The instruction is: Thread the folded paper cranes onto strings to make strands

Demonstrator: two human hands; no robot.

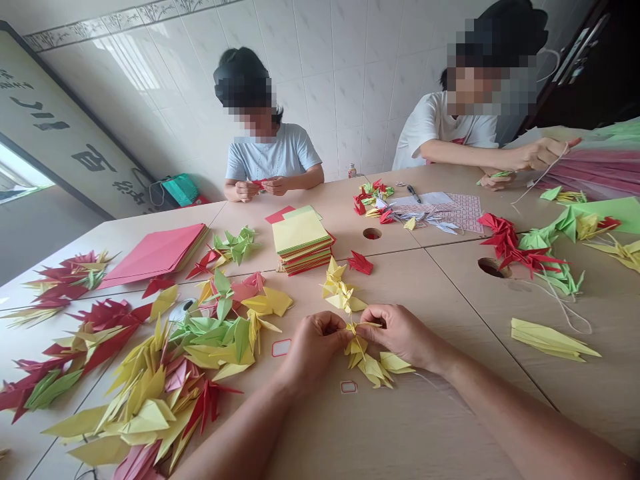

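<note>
Both hands, left hand (316, 343) and right hand (400, 333), pinched a strung chain of crisp yellow folded-paper cranes (361, 350) near the smooth beige wooden table's (400, 427) front edge.

The head view looks forward and down, close over the table (400, 427).

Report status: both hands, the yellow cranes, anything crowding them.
Left hand and right hand both pinching the yellow crane string. More yellow cranes strung just beyond. Loose crane pile close on the left; two stickers beside the hands.
</note>
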